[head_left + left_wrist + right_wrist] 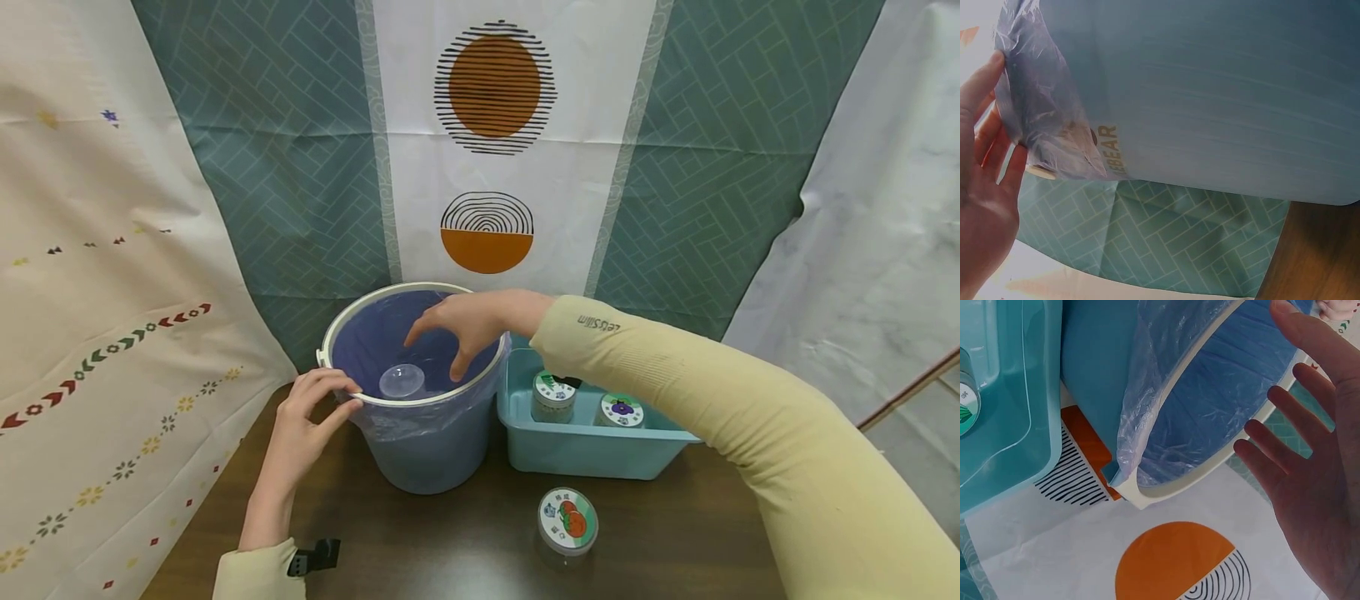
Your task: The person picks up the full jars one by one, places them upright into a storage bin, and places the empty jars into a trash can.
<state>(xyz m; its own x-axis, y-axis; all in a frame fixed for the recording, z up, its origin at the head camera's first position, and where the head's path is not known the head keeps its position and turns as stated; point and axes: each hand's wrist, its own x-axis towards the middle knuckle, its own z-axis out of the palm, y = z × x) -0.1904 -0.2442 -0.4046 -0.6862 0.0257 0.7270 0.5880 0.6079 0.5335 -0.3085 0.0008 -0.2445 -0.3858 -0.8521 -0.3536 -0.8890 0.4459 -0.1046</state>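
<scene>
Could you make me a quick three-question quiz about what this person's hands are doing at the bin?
1. True or false: the right hand is open above the bin.
2. What does the left hand touch: A the bin's rim, B the teal tray, C the jar on the table?
3. How many jars stand in the teal tray?

Key: 1 true. 2 A. 3 two, while a clear lid shows in the bin's mouth.

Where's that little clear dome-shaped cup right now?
In the head view, the clear cup is inside the lined blue bin, near its front rim, just below the right hand and beside the left hand on the rim.
</scene>
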